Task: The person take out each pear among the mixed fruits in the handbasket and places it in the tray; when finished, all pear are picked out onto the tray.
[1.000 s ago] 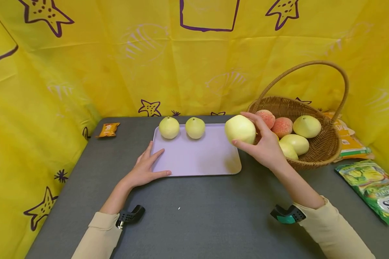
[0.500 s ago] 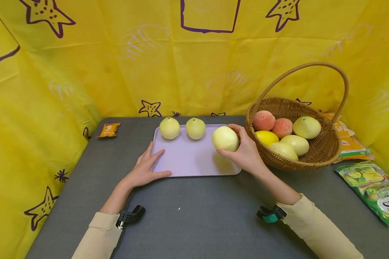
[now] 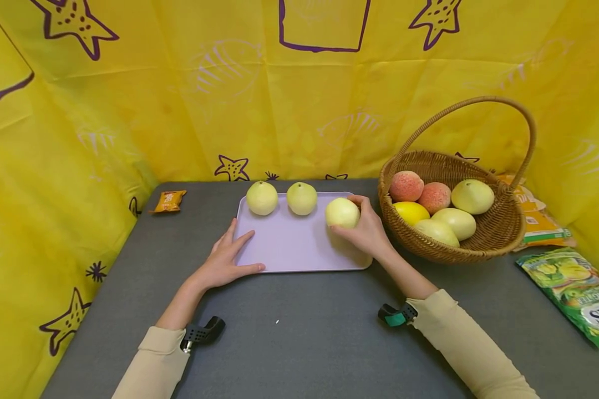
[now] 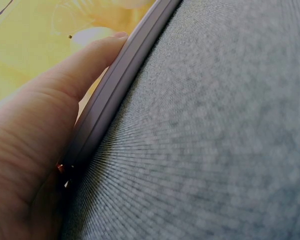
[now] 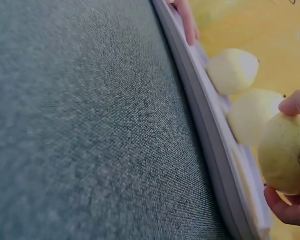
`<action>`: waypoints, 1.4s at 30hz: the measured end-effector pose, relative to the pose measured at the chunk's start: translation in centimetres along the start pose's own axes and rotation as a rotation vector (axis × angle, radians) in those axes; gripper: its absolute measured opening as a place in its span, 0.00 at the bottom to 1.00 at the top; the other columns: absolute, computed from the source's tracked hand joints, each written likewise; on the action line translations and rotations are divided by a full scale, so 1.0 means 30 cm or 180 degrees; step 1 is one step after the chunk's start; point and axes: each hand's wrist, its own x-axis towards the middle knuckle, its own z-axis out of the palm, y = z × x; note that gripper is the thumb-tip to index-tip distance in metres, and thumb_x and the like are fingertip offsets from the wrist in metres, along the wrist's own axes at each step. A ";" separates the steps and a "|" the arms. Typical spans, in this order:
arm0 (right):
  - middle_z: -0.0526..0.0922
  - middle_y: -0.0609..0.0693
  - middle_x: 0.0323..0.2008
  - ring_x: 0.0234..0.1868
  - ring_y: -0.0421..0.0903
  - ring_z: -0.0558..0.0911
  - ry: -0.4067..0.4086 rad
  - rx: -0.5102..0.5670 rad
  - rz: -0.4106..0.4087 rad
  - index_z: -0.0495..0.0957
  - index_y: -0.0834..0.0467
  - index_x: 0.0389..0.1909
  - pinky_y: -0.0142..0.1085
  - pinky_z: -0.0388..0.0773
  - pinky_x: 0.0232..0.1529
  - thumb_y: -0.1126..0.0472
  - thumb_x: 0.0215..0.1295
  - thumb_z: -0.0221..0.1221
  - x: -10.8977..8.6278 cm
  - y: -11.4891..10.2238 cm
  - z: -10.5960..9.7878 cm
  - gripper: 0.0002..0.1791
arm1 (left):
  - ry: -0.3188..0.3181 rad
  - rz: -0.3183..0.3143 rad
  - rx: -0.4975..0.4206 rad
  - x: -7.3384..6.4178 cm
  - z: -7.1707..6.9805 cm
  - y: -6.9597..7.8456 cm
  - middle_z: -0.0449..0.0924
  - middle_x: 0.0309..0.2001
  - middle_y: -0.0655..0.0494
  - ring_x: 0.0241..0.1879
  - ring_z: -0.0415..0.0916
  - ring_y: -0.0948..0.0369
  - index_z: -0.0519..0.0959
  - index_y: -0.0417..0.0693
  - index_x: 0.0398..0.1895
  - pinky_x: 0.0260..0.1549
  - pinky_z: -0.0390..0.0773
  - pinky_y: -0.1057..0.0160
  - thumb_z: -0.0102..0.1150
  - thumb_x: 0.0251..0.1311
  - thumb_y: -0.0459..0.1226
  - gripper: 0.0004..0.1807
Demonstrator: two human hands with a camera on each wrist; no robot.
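My right hand [image 3: 366,230] holds a round, pale green pear [image 3: 342,213] over the right side of the lilac tray [image 3: 284,244]. In the right wrist view, thumb and fingers are on opposite sides of this pear [image 5: 285,155], and its small dark eye shows. Two more pears, one at the far left [image 3: 262,198] and one beside it [image 3: 301,199], stand along the tray's back edge, stems up. With fingers spread, my left hand [image 3: 224,259] rests on the tray's left end. The left wrist view has its thumb [image 4: 97,57] on the rim.
Right of the tray stands a wicker basket [image 3: 499,221] with a tall handle, holding peaches, a lemon and several pale green fruits. A green bag [image 3: 574,293] and orange packaging [image 3: 541,221] lie beside it. A small orange packet [image 3: 168,201] lies at the back left.
My right hand has carried the pear left and down from beside the basket to over the tray's right side. The left hand has stayed on the tray.
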 end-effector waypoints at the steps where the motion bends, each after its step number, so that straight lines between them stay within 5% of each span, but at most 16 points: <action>1: 0.70 0.60 0.62 0.56 0.57 0.73 -0.0007 -0.0025 0.0002 0.61 0.61 0.64 0.52 0.68 0.55 0.55 0.47 0.74 0.005 0.003 0.004 0.45 | 0.0003 0.0000 0.0006 0.001 0.001 0.000 0.25 0.77 0.39 0.73 0.33 0.36 0.59 0.47 0.75 0.63 0.40 0.32 0.67 0.52 0.60 0.51; 19: 0.75 0.60 0.52 0.48 0.56 0.75 0.0056 -0.0401 0.0080 0.63 0.61 0.61 0.49 0.72 0.48 0.49 0.46 0.72 0.103 -0.029 0.014 0.44 | 0.0001 -0.0022 -0.0001 -0.003 -0.002 0.002 0.26 0.77 0.39 0.73 0.34 0.35 0.59 0.46 0.74 0.64 0.39 0.32 0.67 0.52 0.60 0.51; 26: 0.71 0.62 0.56 0.53 0.58 0.71 0.0046 -0.0599 0.0049 0.67 0.64 0.63 0.50 0.69 0.53 0.49 0.46 0.71 0.132 -0.033 0.011 0.44 | 0.0003 -0.0033 -0.0030 -0.005 -0.001 0.003 0.26 0.77 0.40 0.73 0.34 0.35 0.60 0.47 0.74 0.63 0.40 0.31 0.67 0.51 0.60 0.51; 33: 0.74 0.61 0.56 0.52 0.58 0.74 0.0120 -0.0498 0.0187 0.61 0.62 0.64 0.50 0.70 0.52 0.51 0.46 0.72 0.142 -0.010 0.024 0.46 | 0.0013 -0.0025 -0.0035 -0.003 0.004 0.000 0.26 0.77 0.40 0.73 0.34 0.35 0.60 0.47 0.74 0.63 0.40 0.31 0.67 0.51 0.60 0.51; 42: 0.74 0.60 0.57 0.55 0.56 0.74 0.0412 -0.0465 0.0048 0.68 0.61 0.64 0.50 0.69 0.54 0.45 0.48 0.72 0.151 0.042 0.049 0.44 | 0.0012 -0.0009 -0.0035 -0.007 0.003 0.006 0.26 0.77 0.39 0.73 0.34 0.35 0.59 0.46 0.74 0.63 0.40 0.31 0.67 0.50 0.61 0.52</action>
